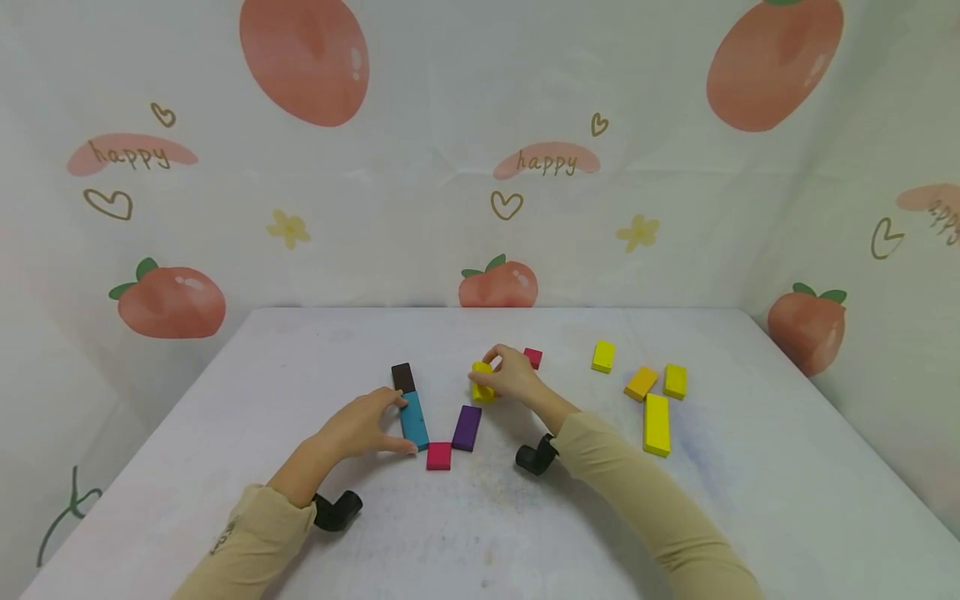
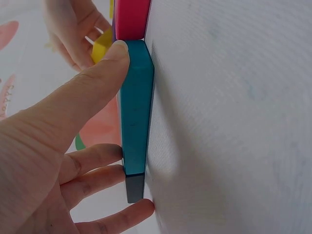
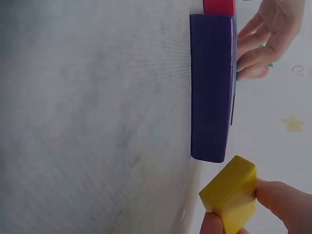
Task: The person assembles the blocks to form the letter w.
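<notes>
My right hand (image 1: 514, 377) pinches a small yellow block (image 3: 229, 190) between thumb and fingers, tilted, just beyond the far end of a purple block (image 1: 467, 428). My left hand (image 1: 358, 427) touches a long teal block (image 1: 415, 422); its thumb lies at the near end and its fingers reach along the left side. Against the far end of the teal block stands a short dark brown block (image 1: 402, 377). A short red block (image 1: 439, 457) sits at the near end, between the teal and purple blocks, so the row bends like a V.
Behind my right hand lies another red block (image 1: 532, 358), partly hidden. Farther right are a yellow block (image 1: 603, 357), an orange block (image 1: 641, 383), a second short yellow block (image 1: 675, 381) and a long yellow block (image 1: 656, 425). A patterned cloth (image 1: 420, 208) hangs behind the white table (image 1: 480, 533).
</notes>
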{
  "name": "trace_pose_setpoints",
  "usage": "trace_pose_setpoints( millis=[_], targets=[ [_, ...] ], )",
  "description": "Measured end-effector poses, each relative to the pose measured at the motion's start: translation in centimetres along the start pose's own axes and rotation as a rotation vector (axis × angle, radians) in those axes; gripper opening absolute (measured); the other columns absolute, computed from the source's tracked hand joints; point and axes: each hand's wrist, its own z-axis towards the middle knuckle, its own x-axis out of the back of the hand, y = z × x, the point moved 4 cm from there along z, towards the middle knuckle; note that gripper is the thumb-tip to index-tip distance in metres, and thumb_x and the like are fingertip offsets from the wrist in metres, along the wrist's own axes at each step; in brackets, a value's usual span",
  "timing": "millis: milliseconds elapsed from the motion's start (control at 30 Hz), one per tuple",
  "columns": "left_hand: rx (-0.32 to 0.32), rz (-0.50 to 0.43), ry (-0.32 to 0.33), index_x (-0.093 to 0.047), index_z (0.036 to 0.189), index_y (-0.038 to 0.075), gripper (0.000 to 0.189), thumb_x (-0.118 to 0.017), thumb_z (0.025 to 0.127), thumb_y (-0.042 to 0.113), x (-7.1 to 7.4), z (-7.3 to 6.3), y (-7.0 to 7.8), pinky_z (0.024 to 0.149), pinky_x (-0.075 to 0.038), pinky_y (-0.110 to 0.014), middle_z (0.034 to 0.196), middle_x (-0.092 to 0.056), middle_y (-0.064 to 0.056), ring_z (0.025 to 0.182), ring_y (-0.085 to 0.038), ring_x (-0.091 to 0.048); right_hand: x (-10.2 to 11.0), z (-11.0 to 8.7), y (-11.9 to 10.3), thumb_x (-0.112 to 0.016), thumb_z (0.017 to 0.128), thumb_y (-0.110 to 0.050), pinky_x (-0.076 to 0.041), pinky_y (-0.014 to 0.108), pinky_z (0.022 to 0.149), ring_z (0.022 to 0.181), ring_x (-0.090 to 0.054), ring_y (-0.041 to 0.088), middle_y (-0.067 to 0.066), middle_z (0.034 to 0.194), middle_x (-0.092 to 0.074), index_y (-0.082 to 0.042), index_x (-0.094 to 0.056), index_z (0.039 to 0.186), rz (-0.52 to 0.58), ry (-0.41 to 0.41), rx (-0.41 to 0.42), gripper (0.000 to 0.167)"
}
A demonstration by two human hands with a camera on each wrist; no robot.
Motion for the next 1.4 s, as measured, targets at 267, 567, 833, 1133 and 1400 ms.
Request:
trace_pose_setpoints(
  millis=[267, 567, 833, 1133, 1400],
  targets=[
    [0.001, -0.001, 0.000, -0.054, 0.123, 0.000, 0.073, -0.079, 0.069, 0.041, 0.1, -0.1, 0.2, 0.104, -0.041, -0.052, 0.133, -0.051, -0.020, 0.125, -0.038, -0.047, -0.5, 0.0, -0.2, -0.069, 0.083, -0.033, -0.048, 0.017, 0.057, 0.069, -0.054, 0.016, 0.010, 0.093, -0.058, -0.005, -0.053, 0.107, -0.021, -0.014, -0.002, 0.040],
    [-0.006, -0.002, 0.006, -0.054, 0.123, 0.000, 0.072, -0.079, 0.069, 0.041, 0.1, -0.1, 0.1, 0.104, -0.041, -0.052, 0.133, -0.052, -0.020, 0.125, -0.038, -0.047, -0.7, 0.1, -0.2, -0.067, 0.083, -0.033, -0.047, 0.016, 0.057, 0.069, -0.052, 0.015, 0.010, 0.094, -0.056, -0.006, -0.052, 0.106, -0.059, -0.023, -0.012, 0.039],
    [-0.008, -0.003, 0.005, -0.053, 0.124, -0.001, 0.073, -0.079, 0.069, 0.040, 0.2, -0.2, 0.2, 0.105, -0.040, -0.052, 0.134, -0.051, -0.020, 0.126, -0.039, -0.045, -0.8, 0.3, 0.1, -0.065, 0.086, -0.032, -0.044, 0.016, 0.053, 0.062, -0.053, 0.013, 0.008, 0.087, -0.055, -0.003, -0.051, 0.103, -0.109, -0.061, -0.026, 0.036],
    [-0.007, -0.012, 0.005, -0.053, 0.124, -0.001, 0.074, -0.079, 0.069, 0.041, 0.1, -0.1, 0.2, 0.105, -0.040, -0.052, 0.134, -0.051, -0.020, 0.126, -0.039, -0.046, 0.2, 0.0, 0.1, -0.069, 0.083, -0.028, -0.053, 0.029, 0.080, 0.092, -0.056, 0.021, 0.013, 0.111, -0.059, -0.006, -0.053, 0.117, -0.147, -0.127, 0.034, 0.043],
    [-0.016, -0.009, 0.012, -0.054, 0.123, 0.000, 0.073, -0.079, 0.069, 0.041, 0.1, 0.0, 0.0, 0.104, -0.040, -0.052, 0.133, -0.052, -0.019, 0.125, -0.038, -0.047, 0.9, -0.3, 0.6, -0.073, 0.079, -0.019, -0.052, 0.035, 0.093, 0.103, -0.059, 0.023, 0.011, 0.130, -0.055, -0.009, -0.056, 0.124, -0.163, -0.234, 0.167, 0.049]
  ],
)
